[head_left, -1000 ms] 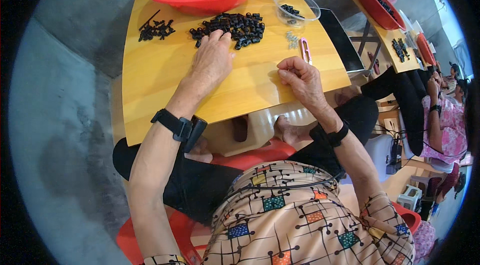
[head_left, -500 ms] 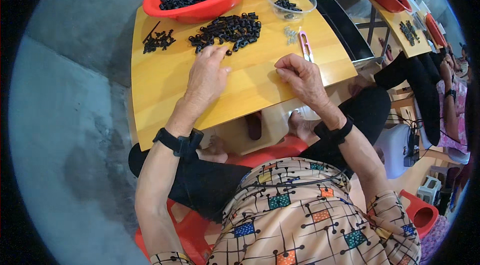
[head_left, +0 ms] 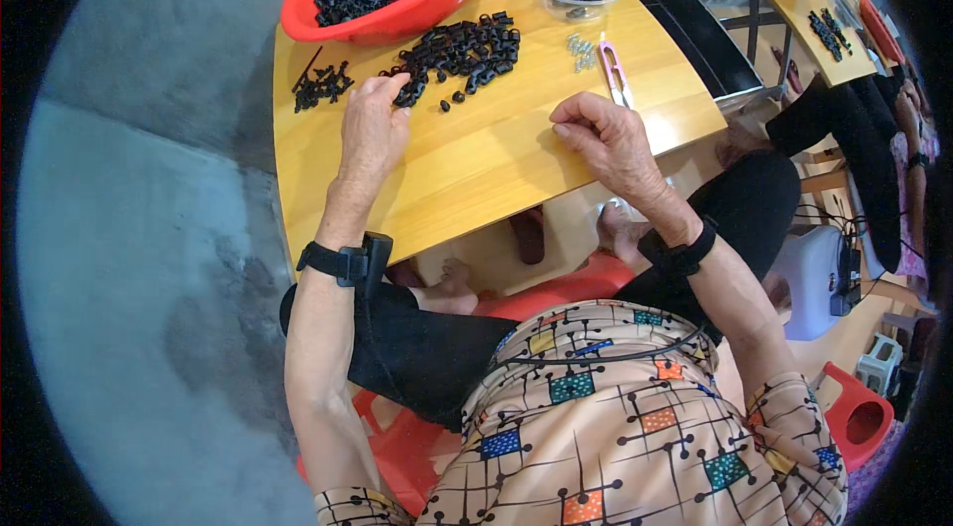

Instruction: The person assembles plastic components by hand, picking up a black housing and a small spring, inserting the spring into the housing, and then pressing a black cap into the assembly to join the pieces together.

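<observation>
On the yellow table (head_left: pixel 447 179) lies a heap of small black tubular plastic parts (head_left: pixel 467 52). My left hand (head_left: pixel 374 124) reaches to the heap's left edge, fingers stretched and the fingertips against the nearest parts. Two loose black pieces (head_left: pixel 452 101) lie just in front of the heap. To the left of that hand is a smaller cluster of thin black pieces (head_left: pixel 323 86). Above the table's right side my right hand (head_left: pixel 611 144) is closed in a pinch; whatever is between its fingertips is too small to make out. Pink-handled thread snips (head_left: pixel 612 69) lie just beyond it.
A red basin (head_left: pixel 437 5) full of black parts stands at the back. Clear plastic bowls (head_left: pixel 596 0) sit to its right, near small silvery metal pieces (head_left: pixel 581 53). Another person works at a second table (head_left: pixel 844 65) on the right. A grey wall (head_left: pixel 129 228) borders the left.
My left hand has shifted left along the front of the heap, away from the loose pieces. My right hand keeps its pinch in nearly the same place. The whole view has tilted slightly.
</observation>
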The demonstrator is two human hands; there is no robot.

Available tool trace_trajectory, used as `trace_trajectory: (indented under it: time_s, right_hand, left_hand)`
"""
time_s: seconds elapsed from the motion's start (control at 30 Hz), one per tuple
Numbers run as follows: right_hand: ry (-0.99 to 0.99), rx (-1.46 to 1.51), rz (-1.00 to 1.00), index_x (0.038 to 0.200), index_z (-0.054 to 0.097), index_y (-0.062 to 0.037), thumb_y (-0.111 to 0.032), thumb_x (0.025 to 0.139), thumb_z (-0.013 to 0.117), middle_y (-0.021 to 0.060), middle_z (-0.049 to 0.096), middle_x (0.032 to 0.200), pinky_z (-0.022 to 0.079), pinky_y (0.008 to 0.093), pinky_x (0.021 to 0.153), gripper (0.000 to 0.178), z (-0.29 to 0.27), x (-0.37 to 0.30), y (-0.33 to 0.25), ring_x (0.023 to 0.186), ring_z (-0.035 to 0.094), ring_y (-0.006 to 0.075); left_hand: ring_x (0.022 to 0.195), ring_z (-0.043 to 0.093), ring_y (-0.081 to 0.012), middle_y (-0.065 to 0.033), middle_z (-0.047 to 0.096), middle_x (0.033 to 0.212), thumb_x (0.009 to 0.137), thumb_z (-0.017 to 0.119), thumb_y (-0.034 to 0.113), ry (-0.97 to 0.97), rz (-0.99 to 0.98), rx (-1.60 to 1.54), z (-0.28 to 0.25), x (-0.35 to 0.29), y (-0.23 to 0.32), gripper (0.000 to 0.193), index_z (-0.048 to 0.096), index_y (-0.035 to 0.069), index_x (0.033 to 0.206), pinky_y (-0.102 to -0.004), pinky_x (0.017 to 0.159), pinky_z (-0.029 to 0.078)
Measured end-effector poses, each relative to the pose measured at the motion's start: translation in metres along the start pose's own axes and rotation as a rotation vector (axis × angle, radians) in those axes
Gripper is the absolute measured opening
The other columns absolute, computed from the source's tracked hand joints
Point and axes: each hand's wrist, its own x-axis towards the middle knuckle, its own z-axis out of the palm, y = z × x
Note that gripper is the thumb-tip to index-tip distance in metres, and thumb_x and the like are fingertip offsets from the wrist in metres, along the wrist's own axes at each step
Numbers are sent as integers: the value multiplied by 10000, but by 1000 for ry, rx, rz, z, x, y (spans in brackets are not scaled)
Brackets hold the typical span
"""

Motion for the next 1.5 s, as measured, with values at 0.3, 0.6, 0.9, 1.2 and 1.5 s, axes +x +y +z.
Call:
trace_trajectory:
  time_s: [0.3, 0.6, 0.9, 1.2, 1.5]
  right_hand:
    - [6, -36, -2, 830, 589, -28, -64, 770, 612, 102, 608, 743, 480, 308, 650, 74, 1, 0, -2, 709, 612, 225]
    - [4, -46, -5, 820, 592, -17, -67, 770, 607, 107, 609, 733, 479, 306, 649, 71, 1, 0, -4, 700, 610, 227]
    - [13, -65, -25, 827, 594, -24, -83, 773, 612, 107, 621, 748, 484, 308, 645, 82, 4, 0, -1, 701, 621, 227]
    - [17, -46, -35, 828, 593, -26, -84, 776, 602, 103, 622, 753, 483, 307, 639, 78, 4, 1, -2, 697, 619, 228]
    - [32, -64, -70, 822, 583, -23, -70, 772, 598, 103, 609, 758, 478, 315, 662, 70, 1, -1, -4, 722, 611, 240]
  left_hand:
    - [961, 512, -302, -135, 556, 991, 711, 624, 42, 17, 39, 85, 11, 13, 23, 404, 562, 39, 1110, -384, 847, 415]
    - [935, 506, -320, -129, 558, 1003, 733, 603, 12, -51, 127, 75, 21, 9, 29, 345, 565, 36, 1075, -394, 823, 428]
    - [890, 536, -322, -164, 561, 954, 741, 575, -5, -43, 208, -119, 22, -7, 37, 337, 560, 9, 1077, -380, 801, 433]
    - [820, 593, -214, -125, 592, 939, 770, 553, 23, 52, 51, -188, -1, -11, 7, 320, 578, 39, 1088, -294, 741, 472]
    - [763, 604, -153, -105, 607, 926, 755, 602, 57, -32, -176, -188, 0, -17, -18, 352, 591, 82, 1106, -274, 707, 485]
